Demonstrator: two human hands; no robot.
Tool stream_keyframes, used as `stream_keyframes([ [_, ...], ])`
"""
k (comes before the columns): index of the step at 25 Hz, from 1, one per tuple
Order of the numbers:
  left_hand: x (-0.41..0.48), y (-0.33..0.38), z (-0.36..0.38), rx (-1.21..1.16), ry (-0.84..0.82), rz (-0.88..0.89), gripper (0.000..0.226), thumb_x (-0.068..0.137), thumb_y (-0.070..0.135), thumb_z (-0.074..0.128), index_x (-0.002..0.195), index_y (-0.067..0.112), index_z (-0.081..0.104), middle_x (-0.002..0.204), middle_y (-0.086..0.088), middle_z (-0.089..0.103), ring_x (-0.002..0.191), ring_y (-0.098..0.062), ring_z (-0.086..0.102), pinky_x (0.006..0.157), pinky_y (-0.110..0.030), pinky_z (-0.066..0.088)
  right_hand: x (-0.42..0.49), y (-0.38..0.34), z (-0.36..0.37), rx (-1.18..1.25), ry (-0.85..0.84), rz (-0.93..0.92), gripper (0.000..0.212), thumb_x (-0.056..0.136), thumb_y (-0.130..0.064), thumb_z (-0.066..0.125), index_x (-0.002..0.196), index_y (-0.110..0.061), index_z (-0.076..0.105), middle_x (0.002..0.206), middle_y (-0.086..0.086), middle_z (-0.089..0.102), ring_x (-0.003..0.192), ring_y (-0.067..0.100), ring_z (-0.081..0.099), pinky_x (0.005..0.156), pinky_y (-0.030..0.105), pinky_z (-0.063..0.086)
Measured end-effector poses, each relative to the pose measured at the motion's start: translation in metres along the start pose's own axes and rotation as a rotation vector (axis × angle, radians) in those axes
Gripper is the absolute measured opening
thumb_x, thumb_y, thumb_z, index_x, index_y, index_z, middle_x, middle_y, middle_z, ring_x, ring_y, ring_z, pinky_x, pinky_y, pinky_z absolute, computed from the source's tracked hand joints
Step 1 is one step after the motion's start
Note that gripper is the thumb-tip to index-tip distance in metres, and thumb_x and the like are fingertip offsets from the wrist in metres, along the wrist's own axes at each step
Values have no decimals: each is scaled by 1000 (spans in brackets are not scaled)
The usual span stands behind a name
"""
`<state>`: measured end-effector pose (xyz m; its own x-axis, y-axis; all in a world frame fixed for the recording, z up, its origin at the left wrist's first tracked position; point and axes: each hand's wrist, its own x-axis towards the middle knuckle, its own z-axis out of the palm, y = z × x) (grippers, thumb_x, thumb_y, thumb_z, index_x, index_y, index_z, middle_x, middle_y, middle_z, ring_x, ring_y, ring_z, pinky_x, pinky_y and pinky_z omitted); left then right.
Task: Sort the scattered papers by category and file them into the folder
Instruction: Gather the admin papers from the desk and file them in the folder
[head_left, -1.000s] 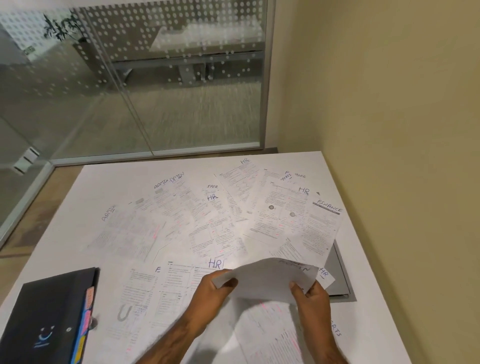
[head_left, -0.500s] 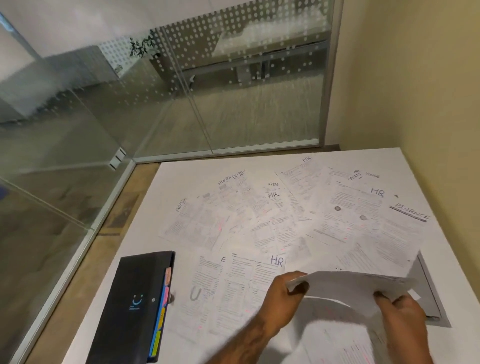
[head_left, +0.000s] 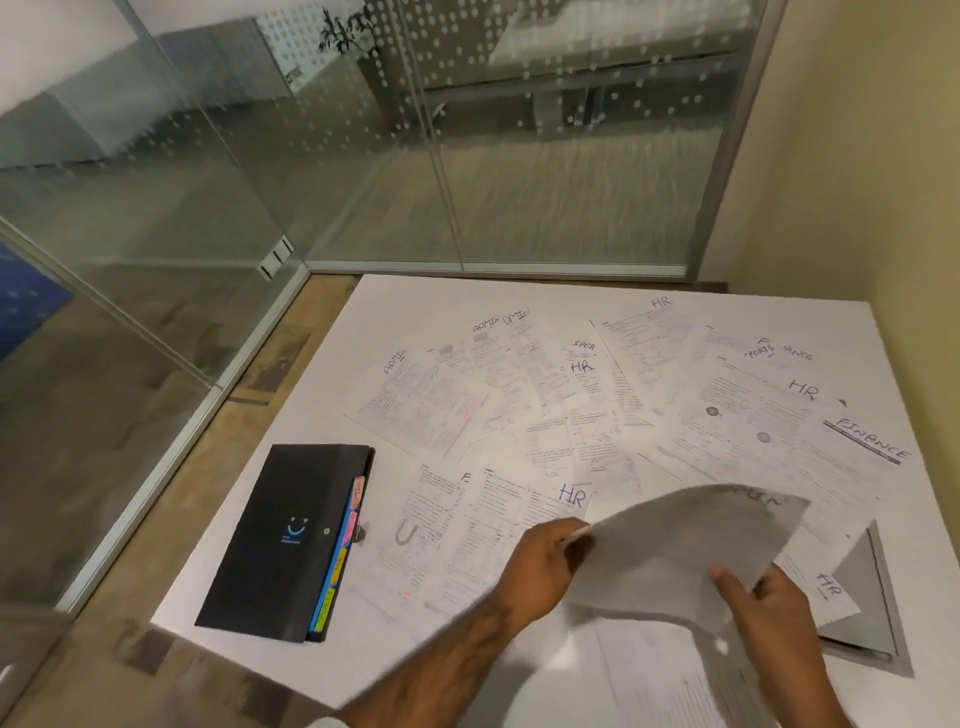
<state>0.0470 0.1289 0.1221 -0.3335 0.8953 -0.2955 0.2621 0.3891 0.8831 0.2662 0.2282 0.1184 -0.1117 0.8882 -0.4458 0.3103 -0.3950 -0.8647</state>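
One sheet (head_left: 680, 551) is up off the desk (head_left: 415, 296), left hand (head_left: 540, 566) pinching one edge, right hand (head_left: 769, 603) gripping the other. Sorting's underway; papers (head_left: 571, 415) lie scattered, folder (head_left: 291, 540) closed at left. Next: read its label, match the pile.

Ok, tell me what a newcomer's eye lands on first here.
The left hand and right hand hold a sheet raised nearest the camera. Beyond it, papers hand-labelled HR, ADMIN and FINANCE cover the white table. A black folder with coloured tabs lies at its near left.
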Motion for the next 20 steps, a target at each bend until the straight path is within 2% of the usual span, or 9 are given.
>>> stream_keyframes([
  [4,-4,-1,-49,-220,140,-77,17,101,26,59,99,19,74,94,5,78,91,-14,75,78,-29,60,-14,-26,34,-34,-225,32,20,96,-6,65,107,-22,72,98,-8,80,89,14,73,70,29,51],
  [7,7,-24,-102,-196,138,-172,26,101,37,58,84,22,71,82,8,75,76,-11,72,73,-30,58,-22,-43,73,-59,-246,20,18,97,-4,63,102,-17,73,93,-4,80,81,15,74,66,27,51],
  [9,26,-57,-145,-67,163,-272,39,99,48,57,79,16,67,82,2,71,72,-17,68,75,-33,57,-23,-48,95,-99,-212,17,15,96,-3,63,98,-14,73,86,-1,80,76,14,75,66,31,53],
  [12,60,-122,-229,266,267,-412,41,95,53,59,104,14,70,112,-1,67,92,-16,63,81,-27,49,-26,-51,126,-211,-155,-3,21,91,5,67,80,-13,73,69,4,73,53,3,65,61,24,50],
  [13,72,-140,-258,342,318,-447,44,95,52,60,114,13,68,117,0,63,98,-16,61,83,-24,45,-26,-50,134,-227,-132,-6,23,89,6,69,75,-12,71,65,7,70,56,10,63,59,19,49],
  [15,97,-170,-307,435,385,-521,54,90,53,64,127,13,62,129,-6,59,114,-23,60,97,-33,49,-27,-51,150,-309,-108,24,18,87,8,71,76,-6,69,64,12,66,61,20,57,60,18,44],
  [16,109,-182,-326,483,393,-545,58,88,53,67,130,14,59,132,-9,56,120,-27,58,102,-39,49,-29,-50,158,-357,-105,13,17,86,10,72,76,-5,69,59,7,66,58,15,57,60,16,43],
  [18,137,-201,-355,569,398,-552,64,84,54,71,133,15,55,134,-11,53,123,-30,54,104,-44,49,-30,-41,171,-421,-128,7,39,80,18,73,62,-17,71,47,-12,63,51,-4,59,61,1,43],
  [20,162,-207,-372,586,421,-549,71,81,56,73,134,15,51,135,-12,53,124,-30,53,103,-44,48,-34,-39,184,-431,-107,-31,46,79,22,70,55,-17,69,54,-26,65,62,-21,58,65,-11,34],
])
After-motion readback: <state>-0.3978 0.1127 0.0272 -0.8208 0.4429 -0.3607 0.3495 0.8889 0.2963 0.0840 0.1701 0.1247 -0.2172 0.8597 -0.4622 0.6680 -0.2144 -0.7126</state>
